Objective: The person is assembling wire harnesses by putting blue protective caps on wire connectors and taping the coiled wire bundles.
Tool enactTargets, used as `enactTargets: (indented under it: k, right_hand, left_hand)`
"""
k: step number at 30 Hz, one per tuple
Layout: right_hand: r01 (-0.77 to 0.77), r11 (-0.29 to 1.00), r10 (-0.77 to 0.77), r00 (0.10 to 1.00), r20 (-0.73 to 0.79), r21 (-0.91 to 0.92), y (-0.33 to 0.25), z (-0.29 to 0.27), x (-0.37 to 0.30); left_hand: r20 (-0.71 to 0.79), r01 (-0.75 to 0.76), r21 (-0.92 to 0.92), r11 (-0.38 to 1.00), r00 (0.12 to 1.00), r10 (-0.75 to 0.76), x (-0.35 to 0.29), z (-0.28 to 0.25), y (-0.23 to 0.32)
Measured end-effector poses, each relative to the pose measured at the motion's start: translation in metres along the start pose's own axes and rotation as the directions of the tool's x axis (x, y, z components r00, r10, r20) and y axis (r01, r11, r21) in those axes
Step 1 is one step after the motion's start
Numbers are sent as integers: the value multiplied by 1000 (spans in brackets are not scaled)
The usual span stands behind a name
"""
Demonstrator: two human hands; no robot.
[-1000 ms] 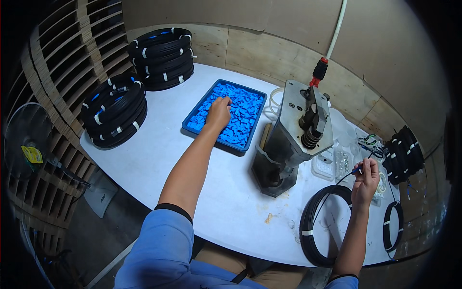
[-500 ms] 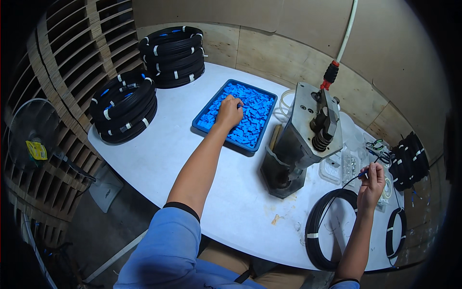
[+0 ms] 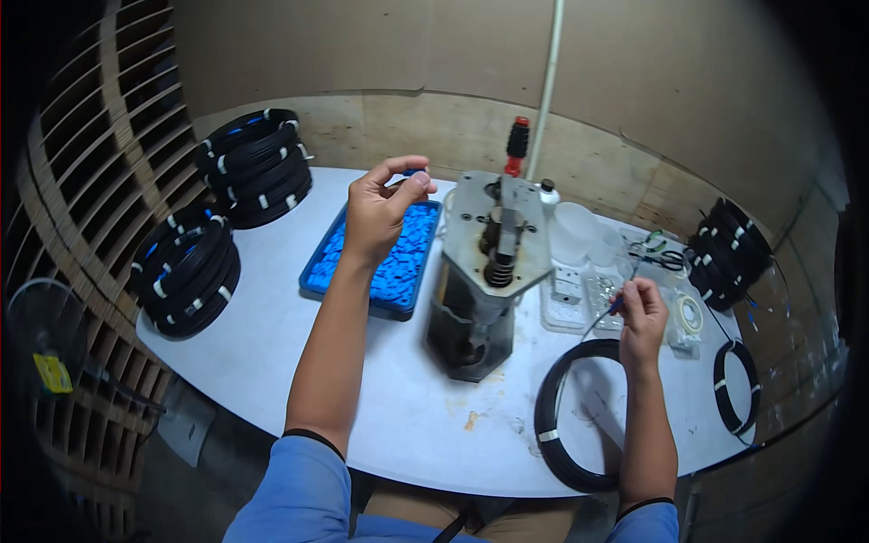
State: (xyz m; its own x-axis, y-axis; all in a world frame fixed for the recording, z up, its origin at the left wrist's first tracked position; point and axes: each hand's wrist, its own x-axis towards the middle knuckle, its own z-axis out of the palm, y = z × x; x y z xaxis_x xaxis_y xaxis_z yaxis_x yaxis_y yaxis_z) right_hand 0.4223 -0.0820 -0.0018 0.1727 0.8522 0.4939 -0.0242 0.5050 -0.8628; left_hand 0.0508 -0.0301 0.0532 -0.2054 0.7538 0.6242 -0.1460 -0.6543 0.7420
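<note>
My left hand (image 3: 380, 213) is raised over the tray, a small blue plastic piece (image 3: 414, 172) pinched between thumb and fingers. Below it the dark blue tray (image 3: 312, 288) holds a heap of small blue pieces (image 3: 398, 262). On the right, my right hand (image 3: 643, 317) grips the end of a thin black cable, where a blue connector (image 3: 617, 305) shows at the fingertips. That cable runs down to a black cable coil (image 3: 548, 412) bound with white tape, lying on the table below the hand. Between my hands stands a metal press (image 3: 493, 262) with a red and black handle.
Stacked black cable coils stand at the left (image 3: 186, 271), back left (image 3: 258, 172) and far right (image 3: 729, 253). Behind my right hand are clear trays (image 3: 566, 303), white cups (image 3: 572, 231), scissors (image 3: 668, 260) and a tape roll (image 3: 688, 315). A smaller coil (image 3: 720, 385) lies at the right edge.
My left hand has lifted out of the heap with a blue piece. The whole view has shifted, so the press and tray now sit further left. My right hand keeps hold of the cable.
</note>
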Motion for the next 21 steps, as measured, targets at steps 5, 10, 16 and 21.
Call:
enactTargets:
  k: [5, 10, 16, 21]
  right_hand:
    - [92, 995, -91, 995, 34, -37, -5, 2, -1]
    - [141, 990, -141, 990, 25, -13, -13, 5, -4]
    - [169, 985, -169, 986, -7, 38, -26, 9, -9]
    - [156, 988, -156, 988, -1, 14, -27, 12, -13]
  left_hand:
    - [225, 67, -365, 929, 974, 18, -16, 71, 56]
    - [283, -12, -427, 904, 948, 146, -32, 135, 63]
    - [220, 4, -316, 949, 973, 69, -55, 190, 44]
    - [360, 186, -291, 939, 930, -72, -58, 199, 15]
